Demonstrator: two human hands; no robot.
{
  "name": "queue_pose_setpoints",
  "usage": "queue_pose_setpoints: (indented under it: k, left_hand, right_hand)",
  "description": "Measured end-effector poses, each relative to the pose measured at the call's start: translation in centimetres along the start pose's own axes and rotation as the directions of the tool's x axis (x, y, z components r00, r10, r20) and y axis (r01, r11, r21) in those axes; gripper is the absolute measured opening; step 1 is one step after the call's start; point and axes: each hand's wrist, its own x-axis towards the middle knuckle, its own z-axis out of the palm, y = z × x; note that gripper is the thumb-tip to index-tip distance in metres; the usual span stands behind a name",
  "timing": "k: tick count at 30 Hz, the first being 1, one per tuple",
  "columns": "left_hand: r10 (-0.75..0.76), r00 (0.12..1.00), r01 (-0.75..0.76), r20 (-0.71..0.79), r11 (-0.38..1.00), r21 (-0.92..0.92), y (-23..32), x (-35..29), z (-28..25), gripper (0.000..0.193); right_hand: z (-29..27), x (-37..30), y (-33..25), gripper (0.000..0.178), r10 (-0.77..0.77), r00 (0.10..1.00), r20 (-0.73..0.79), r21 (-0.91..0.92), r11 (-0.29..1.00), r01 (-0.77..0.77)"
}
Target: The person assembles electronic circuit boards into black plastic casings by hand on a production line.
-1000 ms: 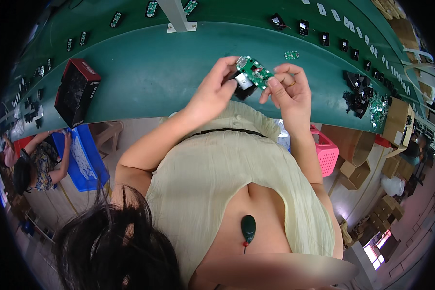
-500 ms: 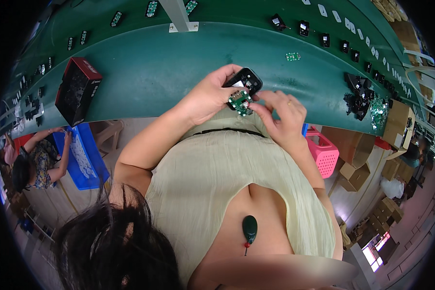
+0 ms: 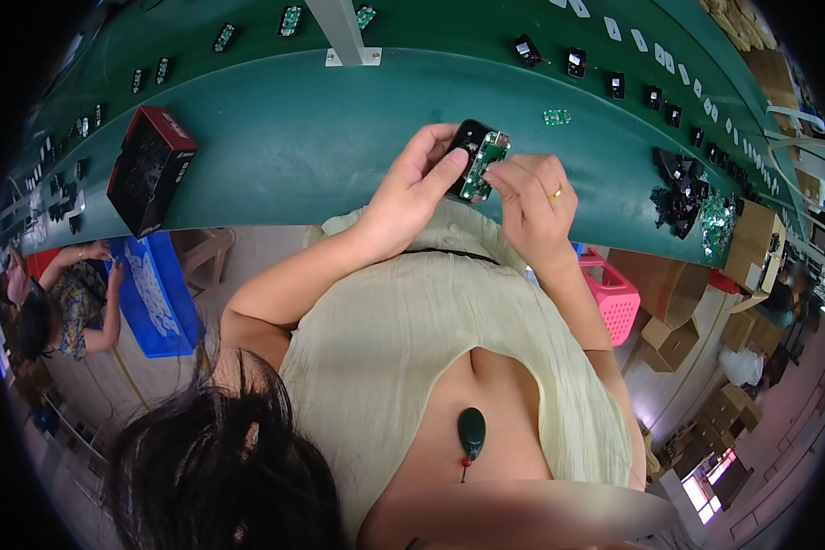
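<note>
Above the green bench, left hand grips a half-hidden black casing; right hand pinches its circuit board.

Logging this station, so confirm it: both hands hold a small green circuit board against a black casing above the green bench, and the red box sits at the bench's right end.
Wrong on one point. In the head view the red box sits toward the bench's left end, not the right. The rest holds: left hand and right hand hold the green circuit board against the black casing.
</note>
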Motion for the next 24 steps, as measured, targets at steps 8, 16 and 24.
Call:
queue_pose_setpoints:
  k: [8, 16, 24]
  left_hand:
    - [0.037, 0.997, -0.045, 0.063, 0.992, 0.119, -0.5, -0.3, -0.5, 0.035]
    - [0.15, 0.986, -0.161, 0.066, 0.966, 0.203, -0.2, -0.2, -0.1, 0.029]
    - [0.123, 0.989, -0.107, -0.088, 0.981, 0.163, -1.0, 1.9, -0.6, 0.025]
  right_hand:
    - [-0.3, 1.2, -0.1, 0.019, 0.06, 0.995, 0.08, -0.037, 0.998, -0.057]
    - [-0.4, 1.1, -0.4, 0.02, 0.063, 0.983, 0.175, -0.136, 0.99, -0.039]
    - [1.6, -0.7, 0.0, 0.03, 0.645, 0.718, 0.261, 0.498, 0.547, -0.673]
